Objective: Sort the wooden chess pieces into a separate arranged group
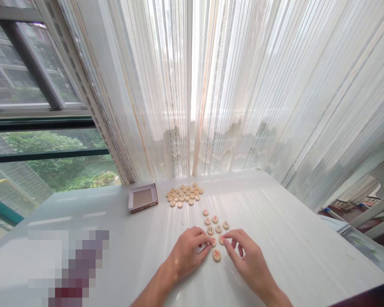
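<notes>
Both my hands reach in over wooden xiangqi pieces lying face up on the white table (284, 251). My left hand (190, 251) has its thumb and forefinger closed at the left edge of a red-marked xiangqi piece (213, 241). Beside it, the fingertips of my right hand (248, 258) meet on the right edge of another red-marked xiangqi piece (221, 239), partly covered by them. Nearest me lies a red-marked piece (216, 255). Just beyond the fingers are a dark-marked piece (210, 230), a second dark-marked piece (218, 229) and several others in a loose cluster.
A group of plain-looking round pieces (185, 194) lies farther back. Left of them stands an open shallow box (143, 198). Sheer striped curtains (192, 106) hang behind the table, with a window (51, 145) at the left. A blurred-out patch covers the lower left.
</notes>
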Demonstrator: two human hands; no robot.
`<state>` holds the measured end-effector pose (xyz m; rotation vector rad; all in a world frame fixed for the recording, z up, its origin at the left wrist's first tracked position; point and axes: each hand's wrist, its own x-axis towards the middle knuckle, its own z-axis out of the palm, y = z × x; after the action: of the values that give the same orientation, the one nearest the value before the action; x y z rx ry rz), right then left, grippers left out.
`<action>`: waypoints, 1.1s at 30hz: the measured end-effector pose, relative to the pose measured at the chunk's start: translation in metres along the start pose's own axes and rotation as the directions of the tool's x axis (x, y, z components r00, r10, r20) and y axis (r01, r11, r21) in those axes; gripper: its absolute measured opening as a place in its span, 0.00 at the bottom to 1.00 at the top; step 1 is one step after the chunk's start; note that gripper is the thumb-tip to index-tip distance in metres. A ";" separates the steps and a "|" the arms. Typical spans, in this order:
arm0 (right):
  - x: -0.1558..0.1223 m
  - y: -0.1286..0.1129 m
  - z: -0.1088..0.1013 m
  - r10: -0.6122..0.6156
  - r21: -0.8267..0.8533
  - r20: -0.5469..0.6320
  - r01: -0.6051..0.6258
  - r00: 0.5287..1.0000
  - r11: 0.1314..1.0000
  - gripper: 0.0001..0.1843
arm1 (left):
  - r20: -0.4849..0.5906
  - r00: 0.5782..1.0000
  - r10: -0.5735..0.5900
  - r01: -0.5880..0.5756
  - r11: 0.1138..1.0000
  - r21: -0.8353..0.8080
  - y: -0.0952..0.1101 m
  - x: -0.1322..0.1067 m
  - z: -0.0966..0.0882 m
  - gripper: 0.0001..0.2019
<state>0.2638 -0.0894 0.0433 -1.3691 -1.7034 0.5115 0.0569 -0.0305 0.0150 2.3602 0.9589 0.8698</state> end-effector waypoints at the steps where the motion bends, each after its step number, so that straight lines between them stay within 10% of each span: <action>1: 0.011 -0.001 -0.008 -0.011 -0.016 -0.005 0.011 1.000 1.000 0.11 | 0.002 1.000 0.001 -0.001 1.000 -0.006 0.000 0.000 0.000 0.08; 6: 0.084 0.008 -0.021 -0.102 -0.059 0.093 0.107 0.990 0.992 0.09 | -0.010 0.999 -0.040 0.039 0.995 -0.096 -0.002 0.002 -0.008 0.12; 16: 0.199 0.075 0.043 -0.161 -0.135 0.280 0.205 0.946 0.970 0.12 | -0.180 0.972 -0.154 0.162 0.986 0.032 -0.027 0.003 -0.038 0.09; 24: 0.204 0.081 0.055 -0.193 -0.140 0.286 0.240 0.939 0.961 0.06 | -0.173 0.974 -0.144 0.154 0.987 0.042 -0.028 0.003 -0.033 0.08; 33: 0.153 0.044 0.012 -0.121 -0.043 0.261 0.136 0.958 0.990 0.12 | -0.200 0.963 -0.178 0.168 0.984 -0.065 -0.025 0.004 -0.033 0.08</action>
<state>0.2764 0.0691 0.0600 -1.2657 -2.0194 0.5887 0.0248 -0.0057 0.0247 2.1391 1.1928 1.0685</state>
